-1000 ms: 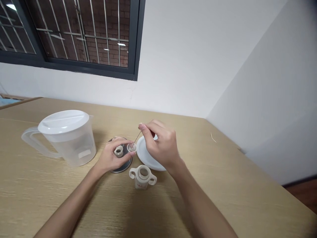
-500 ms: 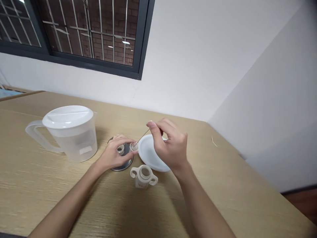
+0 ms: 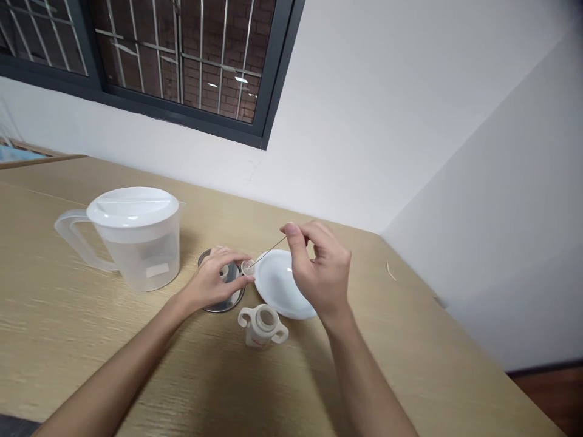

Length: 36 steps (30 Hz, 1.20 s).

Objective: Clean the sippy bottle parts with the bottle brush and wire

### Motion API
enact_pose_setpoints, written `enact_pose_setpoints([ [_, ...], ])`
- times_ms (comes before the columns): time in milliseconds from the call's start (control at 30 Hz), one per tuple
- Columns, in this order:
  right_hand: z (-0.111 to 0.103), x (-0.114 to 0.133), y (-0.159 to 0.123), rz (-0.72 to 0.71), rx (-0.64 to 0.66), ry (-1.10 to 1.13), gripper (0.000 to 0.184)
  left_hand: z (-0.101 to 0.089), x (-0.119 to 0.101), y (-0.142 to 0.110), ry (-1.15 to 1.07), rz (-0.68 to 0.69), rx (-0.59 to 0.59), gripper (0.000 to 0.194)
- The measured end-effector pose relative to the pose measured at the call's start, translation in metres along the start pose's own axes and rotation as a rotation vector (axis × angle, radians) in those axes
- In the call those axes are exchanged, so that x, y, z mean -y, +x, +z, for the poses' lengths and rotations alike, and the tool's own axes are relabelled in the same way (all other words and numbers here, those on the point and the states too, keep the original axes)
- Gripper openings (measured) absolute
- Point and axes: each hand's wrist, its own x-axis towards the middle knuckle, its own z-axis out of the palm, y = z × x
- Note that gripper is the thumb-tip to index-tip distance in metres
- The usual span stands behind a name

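Note:
My left hand (image 3: 218, 276) is closed, thumb and fingertips pinching the sides of a small, round, whitish translucent cap-like piece (image 3: 248, 267). Between the thumb and forefinger of my right hand (image 3: 321, 264) is a thin, dark, wire-like stick (image 3: 269, 249). It slants down to the left, its tip at the opening of the small piece. Below my hands stands a small whitish bottle with two side handles (image 3: 263, 328), upright and uncovered. A round metal tray (image 3: 223, 303) lies under my left hand, bearing another small ring-shaped piece (image 3: 224, 272), partly hidden by the fingers.
A white bowl (image 3: 276, 282) sits beneath my right hand, partly covered by it. To the left stands a translucent lidded pitcher (image 3: 141, 249) with a handle. A thin pale strip (image 3: 390, 271) lies on the wooden table (image 3: 410, 340) at right. Behind are a wall and barred window.
My right hand has moved slightly right and away from the small piece, and the stick lies at a flatter slant. My left hand still holds the piece. The view has shifted a little.

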Motion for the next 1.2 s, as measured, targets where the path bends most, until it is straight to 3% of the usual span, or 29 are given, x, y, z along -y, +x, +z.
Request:
enact_pose_setpoints([
  [500, 0.036, -0.007, -0.015, 0.089, 0.117, 0.127, 0.025, 0.004, 0.009, -0.002, -0.038, -0.051, -0.043, 0.033],
  [1200, 0.038, -0.019, -0.017, 0.044, 0.230, -0.007, 0.034, 0.009, 0.011, -0.002, -0.141, -0.154, -0.045, 0.035],
])
